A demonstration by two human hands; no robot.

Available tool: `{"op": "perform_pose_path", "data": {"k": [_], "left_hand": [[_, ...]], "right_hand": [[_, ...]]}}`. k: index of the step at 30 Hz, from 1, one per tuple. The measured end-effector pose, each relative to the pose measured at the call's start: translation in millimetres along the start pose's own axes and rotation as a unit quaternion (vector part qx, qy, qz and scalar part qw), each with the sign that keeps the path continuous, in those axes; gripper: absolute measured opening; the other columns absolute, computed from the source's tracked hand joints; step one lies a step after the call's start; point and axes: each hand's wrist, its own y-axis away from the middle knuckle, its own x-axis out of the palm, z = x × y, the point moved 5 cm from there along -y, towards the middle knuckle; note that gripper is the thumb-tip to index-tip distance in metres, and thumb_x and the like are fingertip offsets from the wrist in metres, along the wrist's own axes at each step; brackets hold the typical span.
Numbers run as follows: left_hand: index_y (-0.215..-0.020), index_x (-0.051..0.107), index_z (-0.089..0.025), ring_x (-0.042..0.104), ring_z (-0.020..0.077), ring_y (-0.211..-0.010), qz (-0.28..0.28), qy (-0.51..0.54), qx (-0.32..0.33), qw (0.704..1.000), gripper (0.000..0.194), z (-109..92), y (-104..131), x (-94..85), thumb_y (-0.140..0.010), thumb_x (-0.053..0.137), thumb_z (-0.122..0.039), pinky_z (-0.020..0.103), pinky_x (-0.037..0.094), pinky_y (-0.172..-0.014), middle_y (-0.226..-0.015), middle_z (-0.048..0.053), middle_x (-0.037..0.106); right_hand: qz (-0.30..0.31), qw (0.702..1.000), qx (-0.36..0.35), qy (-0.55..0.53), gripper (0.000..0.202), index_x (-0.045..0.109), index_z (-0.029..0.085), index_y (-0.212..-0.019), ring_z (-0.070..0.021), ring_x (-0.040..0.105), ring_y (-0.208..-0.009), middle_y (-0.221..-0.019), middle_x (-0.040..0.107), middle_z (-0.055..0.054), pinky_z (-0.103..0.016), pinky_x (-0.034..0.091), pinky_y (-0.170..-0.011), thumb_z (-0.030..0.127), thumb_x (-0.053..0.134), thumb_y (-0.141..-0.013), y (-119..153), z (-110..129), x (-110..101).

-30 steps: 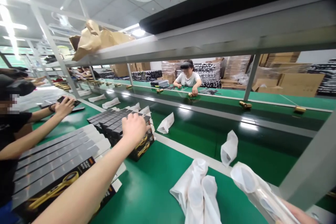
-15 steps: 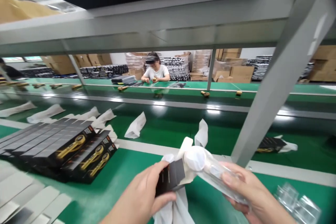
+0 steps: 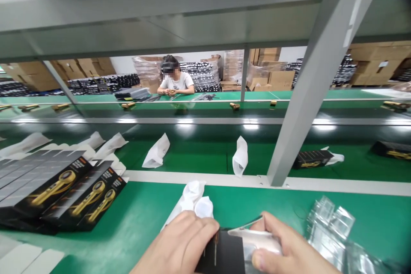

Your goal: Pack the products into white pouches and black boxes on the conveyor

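While the left hand [image 3: 180, 244] grips one black box [image 3: 227, 254] low over the green bench [image 3: 144, 205], the right hand [image 3: 284, 246] pinches one clear plastic pack [image 3: 265, 242] at its end. Two white-wrapped pieces [image 3: 203, 208] lie just beyond the left hand. Farther out, two white pouches [image 3: 156, 152] lie left of the slanting post [image 3: 298, 107], two dark cartons [image 3: 310, 159] right of it; one co-worker [image 3: 180, 81] faces across.

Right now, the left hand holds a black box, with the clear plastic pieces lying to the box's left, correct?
Not quite: the clear plastic pieces lie to the right of the black box, as the head view shows. The left hand does hold the box.
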Motion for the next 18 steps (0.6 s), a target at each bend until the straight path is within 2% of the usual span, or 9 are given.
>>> {"op": "perform_pose_path", "data": {"k": [4, 6, 8, 10, 11, 12, 14, 16, 18], "left_hand": [[-0.119, 0.045, -0.022, 0.058, 0.0203, -0.066, 0.001, -0.011, 0.020, 1.000, 0.047, -4.6, 5.0, 14.0, -0.087, 0.041, -0.056, 0.029, 0.046, -0.066, -0.087, 0.005, 0.067], [-0.119, 0.046, -0.023, 0.058, 0.0200, -0.068, 0.029, -0.013, 0.011, 0.999, 0.035, -4.5, 8.1, 25.3, -0.091, 0.041, -0.044, 0.030, 0.046, -0.070, -0.087, 0.004, 0.068], [-0.117, 0.047, -0.023, 0.059, 0.0197, -0.069, 0.049, 0.000, -0.001, 0.999, 0.032, -0.8, 6.9, 29.7, -0.090, 0.047, -0.040, 0.030, 0.047, -0.071, -0.088, 0.004, 0.068], [-0.116, 0.047, -0.022, 0.060, 0.0213, -0.074, 0.074, 0.025, -0.041, 0.996, 0.042, 13.4, -1.3, 26.7, -0.083, 0.056, -0.046, 0.032, 0.047, -0.070, -0.092, 0.006, 0.067], [-0.116, 0.048, -0.022, 0.061, 0.0226, -0.078, 0.090, 0.033, -0.081, 0.992, 0.046, 26.9, -7.8, 24.0, -0.080, 0.060, -0.049, 0.033, 0.047, -0.071, -0.095, 0.006, 0.067], [-0.115, 0.049, -0.023, 0.061, 0.0240, -0.083, 0.106, 0.036, -0.132, 0.985, 0.048, 44.7, -15.0, 21.7, -0.078, 0.062, -0.050, 0.035, 0.047, -0.074, -0.100, 0.006, 0.066], [-0.116, 0.050, -0.023, 0.060, 0.0267, -0.093, 0.124, 0.027, -0.231, 0.965, 0.044, 88.7, -30.1, 21.0, -0.079, 0.062, -0.045, 0.039, 0.046, -0.080, -0.107, 0.008, 0.064], [-0.119, 0.049, -0.018, 0.058, 0.0297, -0.099, 0.115, 0.019, -0.285, 0.951, 0.046, 134.7, -44.7, 29.7, -0.082, 0.059, -0.043, 0.045, 0.044, -0.085, -0.112, 0.012, 0.062], [-0.121, 0.049, -0.015, 0.056, 0.0302, -0.103, 0.103, 0.029, -0.306, 0.946, 0.047, 173.8, -56.1, 49.4, -0.083, 0.059, -0.039, 0.050, 0.042, -0.089, -0.114, 0.013, 0.060]], "right_hand": [[-0.018, 0.987, 0.048, 0.155, 0.026, 0.046, 0.022, -0.082, -0.0157, 0.051, -0.073, -0.083, 0.057, 0.000, -0.026, 0.038, -0.066, 0.038, 0.064, -0.072, -4.5, -3.2, 7.2], [-0.027, 0.972, 0.065, 0.225, 0.021, 0.044, 0.022, -0.079, -0.0181, 0.055, -0.075, -0.083, 0.061, -0.002, -0.029, 0.040, -0.069, 0.028, 0.062, -0.070, -6.0, 0.1, 9.2], [-0.019, 0.974, 0.048, 0.221, 0.019, 0.043, 0.022, -0.079, -0.0185, 0.057, -0.075, -0.083, 0.062, -0.003, -0.029, 0.042, -0.069, 0.023, 0.060, -0.071, -8.2, 9.5, 7.7], [0.051, 0.991, 0.008, 0.122, 0.020, 0.047, 0.021, -0.093, -0.0194, 0.061, -0.080, -0.089, 0.064, -0.004, -0.028, 0.046, -0.066, 0.028, 0.056, -0.077, -14.3, 22.1, 4.3], [0.059, 0.994, -0.011, 0.088, 0.026, 0.047, 0.021, -0.107, -0.0193, 0.063, -0.083, -0.094, 0.065, -0.006, -0.028, 0.048, -0.064, 0.032, 0.050, -0.084, -20.5, 28.4, -2.9], [0.038, 0.995, -0.027, 0.092, 0.035, 0.041, 0.022, -0.121, -0.0189, 0.064, -0.086, -0.102, 0.064, -0.007, -0.027, 0.050, -0.064, 0.036, 0.041, -0.090, -29.9, 33.1, -13.9], [-0.088, 0.976, -0.038, 0.198, 0.046, 0.025, 0.026, -0.139, -0.0199, 0.061, -0.103, -0.126, 0.054, -0.010, -0.031, 0.052, -0.075, 0.038, 0.030, -0.095, -56.2, 36.3, -43.7], [-0.236, 0.912, -0.001, 0.335, 0.050, 0.027, 0.027, -0.141, -0.0253, 0.049, -0.119, -0.142, 0.038, -0.011, -0.040, 0.046, -0.091, 0.035, 0.041, -0.094, -85.7, 29.8, -71.3], [-0.281, 0.867, 0.055, 0.407, 0.050, 0.040, 0.025, -0.135, -0.0301, 0.043, -0.123, -0.144, 0.035, -0.011, -0.050, 0.040, -0.096, 0.031, 0.056, -0.088, -115.1, 13.2, -85.6]]}}
